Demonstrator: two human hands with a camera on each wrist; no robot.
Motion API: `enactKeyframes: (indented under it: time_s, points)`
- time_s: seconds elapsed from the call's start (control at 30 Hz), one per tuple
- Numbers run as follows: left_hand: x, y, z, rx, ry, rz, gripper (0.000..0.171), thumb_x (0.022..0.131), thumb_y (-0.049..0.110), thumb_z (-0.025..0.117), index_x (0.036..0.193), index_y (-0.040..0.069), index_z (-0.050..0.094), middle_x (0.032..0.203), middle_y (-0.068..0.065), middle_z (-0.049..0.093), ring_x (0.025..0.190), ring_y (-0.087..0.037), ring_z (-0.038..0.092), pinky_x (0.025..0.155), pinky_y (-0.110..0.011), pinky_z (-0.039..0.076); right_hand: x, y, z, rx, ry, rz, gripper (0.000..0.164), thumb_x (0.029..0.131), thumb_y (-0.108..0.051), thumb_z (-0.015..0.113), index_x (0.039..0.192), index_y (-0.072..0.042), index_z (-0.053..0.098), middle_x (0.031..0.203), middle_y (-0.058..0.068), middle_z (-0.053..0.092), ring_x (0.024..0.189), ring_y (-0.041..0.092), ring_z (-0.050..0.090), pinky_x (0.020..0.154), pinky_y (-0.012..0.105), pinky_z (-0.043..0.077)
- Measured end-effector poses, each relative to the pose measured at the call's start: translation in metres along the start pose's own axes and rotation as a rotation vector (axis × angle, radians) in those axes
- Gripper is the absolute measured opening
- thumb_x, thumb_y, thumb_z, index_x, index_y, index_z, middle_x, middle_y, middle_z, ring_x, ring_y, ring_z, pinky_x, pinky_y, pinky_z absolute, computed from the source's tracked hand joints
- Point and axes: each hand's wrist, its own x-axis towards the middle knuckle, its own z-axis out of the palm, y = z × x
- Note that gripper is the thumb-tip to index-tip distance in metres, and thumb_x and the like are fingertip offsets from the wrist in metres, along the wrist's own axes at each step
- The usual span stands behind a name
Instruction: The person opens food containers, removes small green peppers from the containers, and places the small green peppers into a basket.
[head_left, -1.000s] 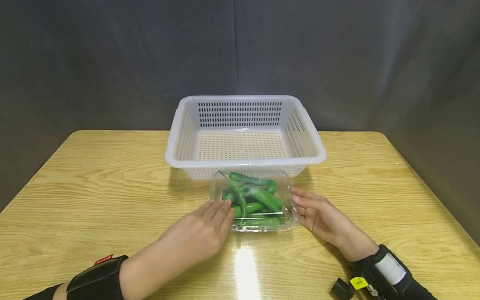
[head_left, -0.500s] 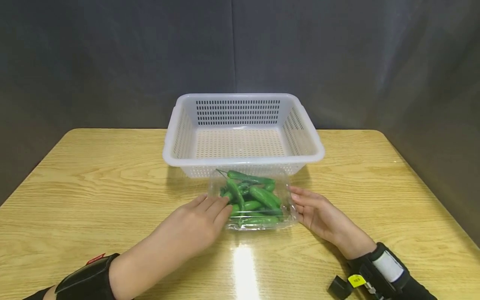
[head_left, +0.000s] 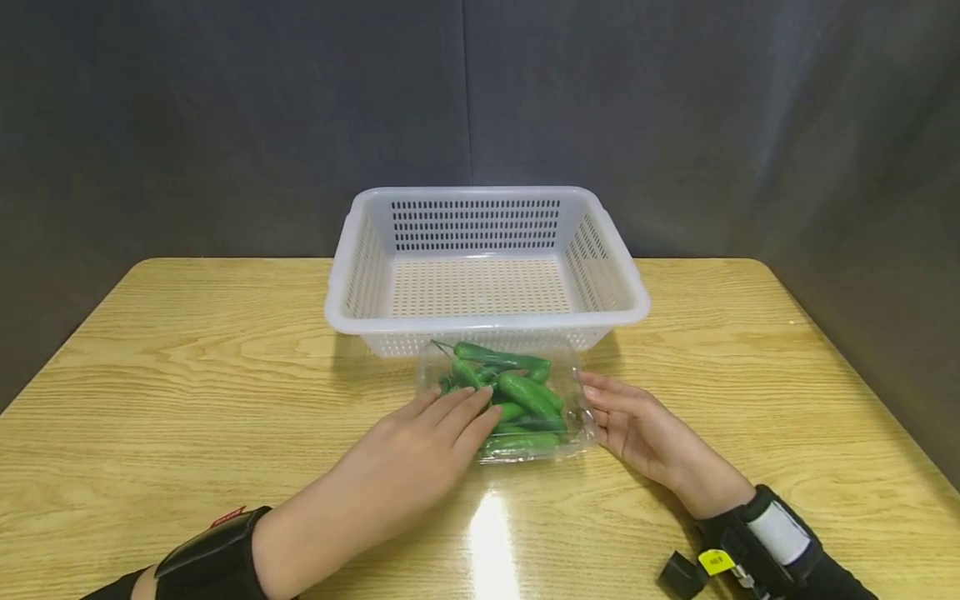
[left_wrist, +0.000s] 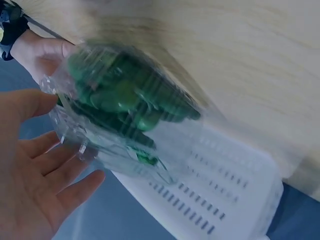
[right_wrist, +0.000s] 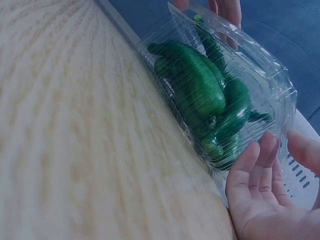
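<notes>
Several green chili peppers (head_left: pixel 528 393) lie inside a clear plastic pack (head_left: pixel 577 425), with film stretched across it in the right wrist view. My left hand (head_left: pixel 427 442) reaches over the pack's left part, fingers extended above the peppers and covering some of them in the head view. In the left wrist view, the thumb and spread fingers of that hand stand at the edge of the pack (left_wrist: pixel 75 142). My right hand (head_left: pixel 648 437) holds the pack's right side, thumb and fingers on either side of its edge (right_wrist: pixel 285 107) in the right wrist view.
A white perforated plastic basket (head_left: pixel 487 322) stands right behind the pack, nothing visible inside. Both are on a light wooden table (head_left: pixel 225 367). A dark grey partition (head_left: pixel 225 125) rises behind the table. Each wrist wears a black strap (head_left: pixel 213 558).
My left hand has shifted right, from the pack's left edge to over the peppers. The right hand, pack and basket stay almost in place.
</notes>
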Motion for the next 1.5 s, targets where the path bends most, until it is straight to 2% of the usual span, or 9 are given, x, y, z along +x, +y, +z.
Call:
enactKeyframes:
  time_s: [0.2, 0.47, 0.8, 1.0, 1.3, 1.5]
  points:
    - [0.013, 0.008, 0.006, -0.019, -0.015, -0.007, 0.038, 0.097, 0.010, 0.058, 0.134, 0.003, 0.057, 0.138, -0.011, 0.058, 0.122, -0.024, 0.058, 0.098, -0.040, 0.050, 0.000, -0.001, 0.001, 0.002, -0.007, 0.005, 0.056, 0.103, -0.008, 0.050, 0.146, 0.010, 0.019, 0.106, 0.002, 0.062, 0.093, 0.009, 0.061, 0.082, 0.019, 0.052]
    - [0.028, 0.012, 0.009, -0.037, -0.035, -0.025, 0.036, 0.099, 0.012, 0.056, 0.135, 0.008, 0.058, 0.140, -0.007, 0.057, 0.125, -0.022, 0.056, 0.100, -0.039, 0.048, 0.001, -0.002, 0.002, 0.011, -0.027, 0.007, 0.043, 0.103, -0.006, 0.048, 0.140, 0.006, 0.029, 0.107, 0.003, 0.061, 0.095, 0.011, 0.061, 0.083, 0.021, 0.052]
    - [0.042, 0.025, 0.008, -0.069, -0.114, -0.085, 0.040, 0.098, 0.011, 0.058, 0.138, 0.006, 0.054, 0.142, -0.010, 0.054, 0.127, -0.024, 0.054, 0.104, -0.038, 0.046, 0.001, -0.003, 0.001, 0.013, -0.019, 0.001, 0.039, 0.104, -0.007, 0.048, 0.137, 0.004, 0.032, 0.105, 0.003, 0.061, 0.093, 0.010, 0.061, 0.083, 0.020, 0.052]
    - [0.051, 0.032, 0.007, -0.053, -0.157, -0.112, 0.044, 0.097, 0.012, 0.061, 0.140, 0.008, 0.052, 0.143, -0.008, 0.053, 0.128, -0.023, 0.053, 0.103, -0.038, 0.047, 0.001, -0.003, 0.002, 0.011, -0.008, 0.010, 0.040, 0.104, -0.007, 0.048, 0.138, 0.003, 0.032, 0.109, 0.004, 0.060, 0.093, 0.008, 0.059, 0.082, 0.018, 0.052]
    - [0.063, 0.039, 0.003, 0.017, -0.233, -0.128, 0.045, 0.096, 0.015, 0.065, 0.139, 0.011, 0.053, 0.144, -0.007, 0.053, 0.127, -0.020, 0.054, 0.102, -0.036, 0.047, -0.001, -0.002, 0.001, 0.005, 0.012, 0.005, 0.031, 0.104, -0.009, 0.049, 0.133, -0.001, 0.040, 0.107, 0.003, 0.060, 0.091, 0.008, 0.059, 0.081, 0.017, 0.051]
    - [0.070, 0.047, 0.003, 0.056, -0.215, -0.123, 0.044, 0.095, 0.020, 0.067, 0.137, 0.014, 0.056, 0.140, -0.005, 0.056, 0.123, -0.018, 0.056, 0.099, -0.032, 0.049, -0.001, -0.001, 0.001, -0.015, 0.014, 0.000, 0.042, 0.104, -0.008, 0.049, 0.140, 0.004, 0.032, 0.113, 0.003, 0.060, 0.095, 0.008, 0.060, 0.083, 0.018, 0.051]
